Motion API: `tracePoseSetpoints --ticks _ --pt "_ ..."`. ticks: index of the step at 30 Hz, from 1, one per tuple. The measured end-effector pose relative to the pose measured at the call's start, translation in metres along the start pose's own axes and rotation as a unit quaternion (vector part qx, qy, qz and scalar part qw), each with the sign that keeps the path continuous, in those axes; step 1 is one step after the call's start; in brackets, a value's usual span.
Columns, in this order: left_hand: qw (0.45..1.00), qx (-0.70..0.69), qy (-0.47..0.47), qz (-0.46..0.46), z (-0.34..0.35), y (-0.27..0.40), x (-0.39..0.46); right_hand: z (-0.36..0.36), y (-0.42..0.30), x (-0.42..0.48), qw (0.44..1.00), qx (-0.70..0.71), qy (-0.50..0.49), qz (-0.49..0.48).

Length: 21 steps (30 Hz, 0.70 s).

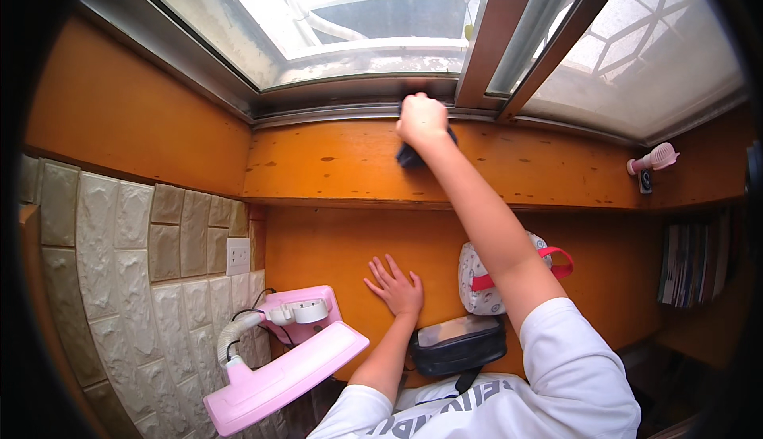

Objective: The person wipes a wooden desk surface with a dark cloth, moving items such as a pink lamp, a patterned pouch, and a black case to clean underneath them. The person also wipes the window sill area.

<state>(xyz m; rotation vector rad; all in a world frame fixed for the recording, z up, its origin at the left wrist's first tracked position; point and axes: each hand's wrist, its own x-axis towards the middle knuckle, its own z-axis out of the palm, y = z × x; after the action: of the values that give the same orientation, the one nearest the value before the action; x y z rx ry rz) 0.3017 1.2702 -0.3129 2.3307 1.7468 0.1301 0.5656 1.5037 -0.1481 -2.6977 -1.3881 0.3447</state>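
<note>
My right hand (pixel 422 118) is closed around a dark cloth (pixel 411 157), at the metal track (pixel 334 112) along the bottom of the sliding window. Part of the cloth hangs over the wooden windowsill (pixel 322 162); the rest is hidden under my fist. My left hand (pixel 395 287) rests palm down on the orange wooden desk (pixel 322 239), its fingers spread and holding nothing. To the right of that hand are a white patterned bag (pixel 471 260) with a red handle and, nearer my body, a dark pouch (pixel 459 349) with a clear top panel.
A pink desk lamp (pixel 292 373) stands at the left, beside a brick-pattern wall (pixel 131 278) with a socket (pixel 238 255). On the sill's right end is a small pink fan (pixel 653 159). Several books (pixel 691 263) stand at the far right. A brown window frame upright (pixel 495 34) rises beyond my right hand.
</note>
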Motion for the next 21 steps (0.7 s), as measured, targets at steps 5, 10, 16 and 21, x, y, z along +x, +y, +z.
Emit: tracePoseSetpoints --ticks 5,10,16,21 --pt "1.000 0.012 -0.005 0.007 0.000 0.002 0.001 0.017 -0.073 0.017 0.997 0.069 0.017 -0.041" --pt "0.999 0.047 -0.017 0.010 0.005 -0.002 -0.001 0.038 -0.135 0.032 0.997 0.016 0.030 -0.073" --pt "1.000 -0.008 0.010 0.011 0.009 -0.004 0.000 0.049 -0.171 0.041 0.989 -0.008 0.067 -0.128" --pt "1.000 -0.015 0.012 0.016 0.003 -0.001 0.000 0.048 -0.173 0.040 0.984 0.001 0.059 -0.170"
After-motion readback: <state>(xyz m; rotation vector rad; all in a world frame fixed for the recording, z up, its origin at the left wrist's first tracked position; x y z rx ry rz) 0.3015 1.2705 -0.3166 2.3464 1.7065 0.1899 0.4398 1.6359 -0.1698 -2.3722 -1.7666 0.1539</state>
